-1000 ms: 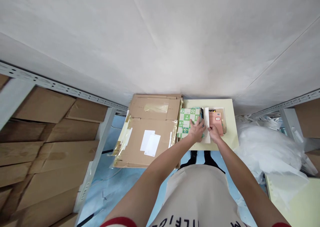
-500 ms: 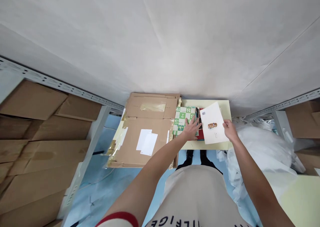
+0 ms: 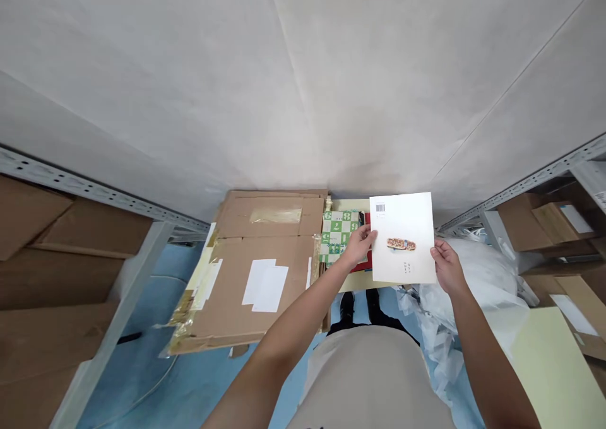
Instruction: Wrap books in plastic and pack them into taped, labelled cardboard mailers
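Note:
A white book (image 3: 402, 221) with a barcode and a small brown picture on its cover is held up between my hands. My left hand (image 3: 358, 246) pinches its left edge, and my right hand (image 3: 447, 265) grips its right edge. Below and to the left lies a green-and-white checked book (image 3: 338, 233) printed with numbers, on the pale yellow table (image 3: 353, 282). A red book (image 3: 363, 265) shows partly beside it, mostly hidden by the white book and my left hand.
Flattened cardboard (image 3: 265, 217) with two white paper sheets (image 3: 269, 287) on it lies to the left. White plastic wrapping (image 3: 473, 271) is heaped at the right. Shelves of cardboard boxes stand on both sides, with a pale wall (image 3: 303, 88) ahead.
My left hand has moved from the checked book to the white book's left edge. The white book, tilted before, now sits straighter and faces me. The view has shifted slightly.

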Demonstrator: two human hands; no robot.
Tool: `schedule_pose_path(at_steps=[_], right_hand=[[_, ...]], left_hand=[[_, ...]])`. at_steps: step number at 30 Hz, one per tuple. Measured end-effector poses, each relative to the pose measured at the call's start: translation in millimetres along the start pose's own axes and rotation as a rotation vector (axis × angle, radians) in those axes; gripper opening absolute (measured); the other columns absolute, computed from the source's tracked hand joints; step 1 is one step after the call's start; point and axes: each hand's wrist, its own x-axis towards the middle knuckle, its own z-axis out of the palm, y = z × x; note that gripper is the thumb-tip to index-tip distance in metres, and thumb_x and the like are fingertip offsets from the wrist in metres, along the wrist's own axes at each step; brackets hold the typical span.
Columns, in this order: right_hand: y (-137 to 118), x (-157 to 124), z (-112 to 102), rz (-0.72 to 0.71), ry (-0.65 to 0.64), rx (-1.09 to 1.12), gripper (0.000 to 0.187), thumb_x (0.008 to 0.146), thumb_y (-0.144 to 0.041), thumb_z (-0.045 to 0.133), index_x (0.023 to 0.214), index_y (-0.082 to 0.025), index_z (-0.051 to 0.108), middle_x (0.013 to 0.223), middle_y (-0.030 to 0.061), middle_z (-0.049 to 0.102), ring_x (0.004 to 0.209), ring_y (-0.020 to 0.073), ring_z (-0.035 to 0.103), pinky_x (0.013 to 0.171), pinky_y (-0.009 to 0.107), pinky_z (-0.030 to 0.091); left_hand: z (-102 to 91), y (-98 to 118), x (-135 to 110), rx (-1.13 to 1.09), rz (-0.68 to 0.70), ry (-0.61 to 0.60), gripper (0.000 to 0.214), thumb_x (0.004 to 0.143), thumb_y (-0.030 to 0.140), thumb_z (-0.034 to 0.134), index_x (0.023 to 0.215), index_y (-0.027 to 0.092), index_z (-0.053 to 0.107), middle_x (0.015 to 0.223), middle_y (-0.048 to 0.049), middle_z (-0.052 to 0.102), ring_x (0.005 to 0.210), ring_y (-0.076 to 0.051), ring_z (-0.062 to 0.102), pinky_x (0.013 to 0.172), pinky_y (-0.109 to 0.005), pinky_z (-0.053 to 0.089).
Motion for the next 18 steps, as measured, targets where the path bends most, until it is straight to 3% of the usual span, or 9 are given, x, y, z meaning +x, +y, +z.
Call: schedule_pose_path(at_steps=[5,9,14,18], right_hand=[[14.0,-54.2,-12.3,0.016,0.154,0.023,0.038,0.075,-0.054,0.069,0.098,-0.025,0.060,0.099,0.0063,0.074,0.091,0.0240,0.069,0.075,0.037,0.054],[25.2,-106.0,-42.9,0.045,0.306,0.069,0.039,0.075,-0.056,0.067,0.100,-0.026,0.061,0.093,0.0056,0.075,0.084,0.0230,0.069,0.070,0.035,0.054],[35.3,-170.8,-94.6,0.091,0.470,0.198,0.036,0.070,-0.053,0.075,0.090,-0.026,0.063,0.084,0.0032,0.074,0.070,0.0207,0.067,0.062,0.033,0.052],[45.0,-220.0,-151.5,0.043,0.676,0.267,0.045,0.066,-0.053,0.079,0.100,-0.026,0.066,0.078,0.0010,0.071,0.069,0.0193,0.065,0.064,0.033,0.052]], left_hand=[[14.0,-11.0,-33.6,-0.135,-0.093,-0.237,0.061,0.072,0.059,0.074,0.113,0.015,0.064,0.112,-0.0133,0.072,0.092,-0.023,0.068,0.080,-0.036,0.055],[45.3,-24.4,-52.3,-0.070,-0.088,-0.405,0.060,0.068,0.059,0.077,0.106,0.014,0.068,0.099,-0.0113,0.075,0.086,-0.023,0.069,0.076,-0.033,0.053],[106.5,-32.9,-65.4,-0.009,-0.161,-0.649,0.062,0.066,0.060,0.078,0.105,0.014,0.071,0.095,-0.0111,0.076,0.083,-0.024,0.070,0.074,-0.034,0.052],[173.7,-43.7,-79.7,0.089,-0.191,-0.820,0.058,0.067,0.058,0.078,0.106,0.015,0.072,0.098,-0.0104,0.076,0.085,-0.023,0.070,0.077,-0.033,0.052]])
